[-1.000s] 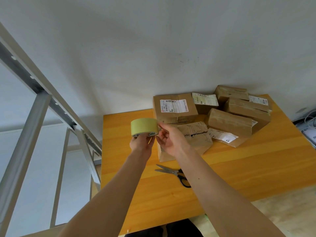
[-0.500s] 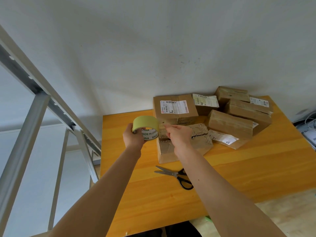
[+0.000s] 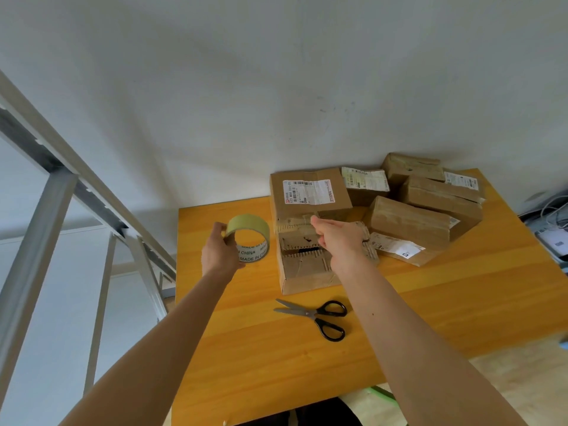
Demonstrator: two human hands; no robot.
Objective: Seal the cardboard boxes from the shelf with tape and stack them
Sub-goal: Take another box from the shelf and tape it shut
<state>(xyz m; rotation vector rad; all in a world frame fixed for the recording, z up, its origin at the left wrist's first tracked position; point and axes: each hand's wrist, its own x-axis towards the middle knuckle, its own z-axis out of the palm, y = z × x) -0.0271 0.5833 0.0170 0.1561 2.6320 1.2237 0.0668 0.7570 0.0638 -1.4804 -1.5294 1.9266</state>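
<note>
At the far left of my view stands a grey metal shelf frame (image 3: 61,210), beside the orange wooden tabletop (image 3: 430,302). My left hand (image 3: 219,253) is raised above the left part of the tabletop. Its fingers (image 3: 221,231) are curled around the rim of a yellow-green tape roll (image 3: 250,238) and grip it. The roll has its hole turned toward me, and the words "MADE IN CHINA" are printed on its inner side.

Just to the right of the roll lies an open cardboard box (image 3: 307,272) with torn, toothed flaps and a dark gap between them. My right hand (image 3: 341,238) is over this box. Its thumb and forefinger are closed together on a pale tape strip (image 3: 310,217), which seems to be the free end of the roll, and the other fingers are bent under the palm. I cannot see clearly how the strip runs back to the roll.

In front of the open box, scissors (image 3: 316,316) with black handles lie flat on the tabletop, their blades a little apart and pointing left.

Behind the open box stands a closed labelled box (image 3: 307,192), touching the wall. To the right of it, more brown boxes (image 3: 408,222) lie close together, some leaning on others, several with white labels. At the right edge, beyond the tabletop, are white cables (image 3: 553,210).
</note>
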